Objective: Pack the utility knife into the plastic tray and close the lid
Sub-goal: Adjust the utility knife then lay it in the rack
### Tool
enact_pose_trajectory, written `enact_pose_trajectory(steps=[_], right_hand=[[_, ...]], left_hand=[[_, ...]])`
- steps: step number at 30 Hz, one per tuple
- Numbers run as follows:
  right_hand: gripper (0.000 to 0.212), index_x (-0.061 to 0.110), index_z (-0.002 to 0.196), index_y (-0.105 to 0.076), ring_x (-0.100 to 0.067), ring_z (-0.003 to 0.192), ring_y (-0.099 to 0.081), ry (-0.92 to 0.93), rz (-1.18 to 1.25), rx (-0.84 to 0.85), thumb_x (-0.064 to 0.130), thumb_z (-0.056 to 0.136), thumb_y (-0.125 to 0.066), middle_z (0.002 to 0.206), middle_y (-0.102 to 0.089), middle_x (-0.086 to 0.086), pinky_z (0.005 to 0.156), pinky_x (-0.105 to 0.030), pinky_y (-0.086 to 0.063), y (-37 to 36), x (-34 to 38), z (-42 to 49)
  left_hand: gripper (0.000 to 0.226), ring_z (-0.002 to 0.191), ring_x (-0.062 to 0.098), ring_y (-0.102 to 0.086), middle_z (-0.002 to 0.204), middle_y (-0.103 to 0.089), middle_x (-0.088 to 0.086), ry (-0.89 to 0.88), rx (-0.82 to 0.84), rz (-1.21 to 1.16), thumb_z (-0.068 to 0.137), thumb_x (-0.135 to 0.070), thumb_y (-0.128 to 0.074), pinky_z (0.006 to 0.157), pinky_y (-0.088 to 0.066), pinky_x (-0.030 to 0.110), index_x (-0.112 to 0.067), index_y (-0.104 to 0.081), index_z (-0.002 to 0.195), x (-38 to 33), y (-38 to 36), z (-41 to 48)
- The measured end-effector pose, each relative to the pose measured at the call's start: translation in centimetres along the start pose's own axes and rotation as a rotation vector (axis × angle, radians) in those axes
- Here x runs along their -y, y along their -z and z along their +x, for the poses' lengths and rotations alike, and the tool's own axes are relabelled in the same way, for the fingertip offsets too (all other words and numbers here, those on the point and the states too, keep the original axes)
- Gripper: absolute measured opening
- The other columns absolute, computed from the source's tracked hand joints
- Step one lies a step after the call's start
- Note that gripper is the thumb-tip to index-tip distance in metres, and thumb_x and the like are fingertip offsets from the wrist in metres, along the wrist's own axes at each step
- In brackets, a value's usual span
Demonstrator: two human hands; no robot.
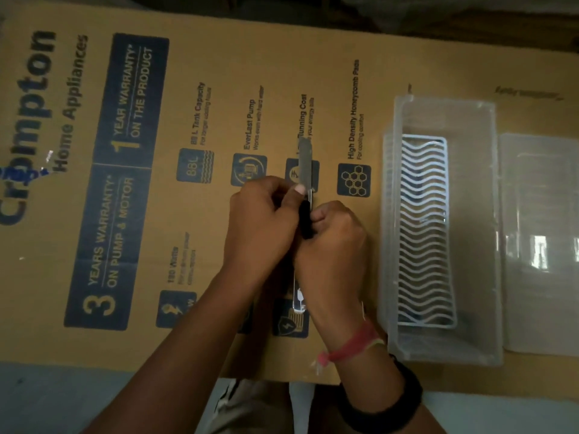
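Both my hands hold the utility knife point(305, 166) over the middle of the cardboard. Its metal blade sticks out away from me, its black slider shows between my thumbs, and its pale rear end pokes out below my wrists. My left hand point(261, 223) grips the knife from the left, thumb pressed near the blade's base. My right hand point(332, 242) wraps the handle from the right. The clear plastic tray point(438, 120) stands open to the right, with a white wavy grid insert in its bottom. Its clear lid point(542, 245) lies flat further right, apart from the tray.
A large flattened cardboard box point(156, 120) with blue printing covers the work surface. Its near edge runs just below my wrists. A red thread and a black band sit on my right wrist.
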State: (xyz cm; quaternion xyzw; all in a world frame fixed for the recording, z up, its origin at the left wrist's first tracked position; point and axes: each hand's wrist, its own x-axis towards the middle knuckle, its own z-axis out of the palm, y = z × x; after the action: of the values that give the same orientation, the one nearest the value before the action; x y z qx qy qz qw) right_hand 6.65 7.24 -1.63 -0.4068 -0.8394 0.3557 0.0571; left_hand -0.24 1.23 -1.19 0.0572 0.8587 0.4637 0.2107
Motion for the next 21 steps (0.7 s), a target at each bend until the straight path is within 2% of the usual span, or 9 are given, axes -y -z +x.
enact_pose_trajectory(steps=[2, 4, 6, 8, 11, 13, 17, 21], right_hand=[[0.005, 0.012, 0.082, -0.063, -0.024, 0.071, -0.062, 0.007, 0.031, -0.018, 0.013, 0.079, -0.066, 0.079, -0.066, -0.006, 0.053, -0.028, -0.04, -0.1, -0.3, -0.1], [0.006, 0.013, 0.083, -0.064, -0.023, 0.071, -0.063, 0.002, 0.074, -0.024, 0.017, 0.079, -0.067, 0.079, -0.067, -0.005, 0.055, -0.035, -0.049, -0.3, -0.5, -0.3], [0.01, 0.014, 0.083, -0.064, -0.021, 0.07, -0.063, -0.01, 0.14, -0.028, 0.022, 0.079, -0.069, 0.078, -0.066, -0.003, 0.057, -0.038, -0.053, -0.3, -0.6, -0.5], [0.014, 0.016, 0.083, -0.063, -0.016, 0.068, -0.062, -0.007, 0.171, -0.049, 0.025, 0.078, -0.073, 0.076, -0.065, -0.001, 0.056, -0.034, -0.052, -0.2, -0.5, -0.7], [0.017, 0.018, 0.085, -0.062, -0.01, 0.065, -0.059, 0.021, 0.169, -0.085, 0.025, 0.077, -0.076, 0.076, -0.061, 0.001, 0.054, -0.017, -0.046, 0.2, -0.4, -1.0], [0.017, 0.018, 0.085, -0.062, -0.008, 0.063, -0.055, 0.025, 0.178, -0.101, 0.024, 0.077, -0.076, 0.075, -0.059, 0.001, 0.054, -0.012, -0.042, 0.4, -0.5, -1.0], [0.019, 0.018, 0.086, -0.06, -0.003, 0.062, -0.051, 0.037, 0.226, -0.113, 0.022, 0.077, -0.077, 0.076, -0.058, 0.002, 0.056, -0.008, -0.041, 0.7, -0.3, -0.7], [0.018, 0.02, 0.085, -0.059, -0.006, 0.059, -0.059, -0.085, 0.493, -0.078, 0.035, 0.085, -0.068, 0.068, -0.058, 0.008, 0.049, -0.011, -0.043, 1.4, 0.7, -0.2]], left_hand=[[0.015, 0.073, -0.002, -0.065, 0.078, -0.071, -0.012, 0.062, -0.001, -0.029, 0.092, -0.026, -0.063, 0.066, -0.05, 0.017, -0.017, -0.075, 0.091, 0.0, -0.2, 0.1], [0.01, 0.074, 0.001, -0.066, 0.079, -0.071, -0.01, 0.113, -0.005, -0.054, 0.09, -0.024, -0.064, 0.068, -0.051, 0.021, -0.019, -0.073, 0.09, -0.1, -0.4, 0.2], [0.007, 0.073, 0.004, -0.067, 0.077, -0.071, -0.008, 0.141, -0.011, -0.069, 0.09, -0.022, -0.065, 0.067, -0.051, 0.023, -0.021, -0.071, 0.086, -0.3, -0.3, 0.3], [0.01, 0.072, 0.009, -0.069, 0.075, -0.072, -0.004, 0.173, -0.001, -0.115, 0.089, -0.018, -0.065, 0.068, -0.053, 0.026, -0.02, -0.07, 0.082, -0.5, -0.1, 0.4], [0.013, 0.069, 0.011, -0.07, 0.071, -0.073, -0.001, 0.225, 0.034, -0.198, 0.089, -0.013, -0.066, 0.07, -0.057, 0.029, -0.019, -0.072, 0.078, -0.7, 0.3, 0.4], [0.016, 0.066, 0.01, -0.07, 0.068, -0.073, -0.001, 0.259, 0.046, -0.253, 0.087, -0.01, -0.068, 0.068, -0.057, 0.028, -0.018, -0.073, 0.075, -0.9, 0.3, 0.5], [0.021, 0.05, 0.0, -0.061, 0.05, -0.067, -0.009, 0.276, 0.04, -0.296, 0.085, -0.01, -0.071, 0.052, -0.05, 0.015, -0.019, -0.073, 0.066, -1.2, 0.3, 0.9], [0.026, 0.044, 0.002, -0.057, 0.047, -0.065, -0.006, 0.264, 0.046, -0.41, 0.084, -0.003, -0.069, 0.047, -0.046, 0.012, -0.014, -0.071, 0.061, -1.9, 0.2, 1.4]])
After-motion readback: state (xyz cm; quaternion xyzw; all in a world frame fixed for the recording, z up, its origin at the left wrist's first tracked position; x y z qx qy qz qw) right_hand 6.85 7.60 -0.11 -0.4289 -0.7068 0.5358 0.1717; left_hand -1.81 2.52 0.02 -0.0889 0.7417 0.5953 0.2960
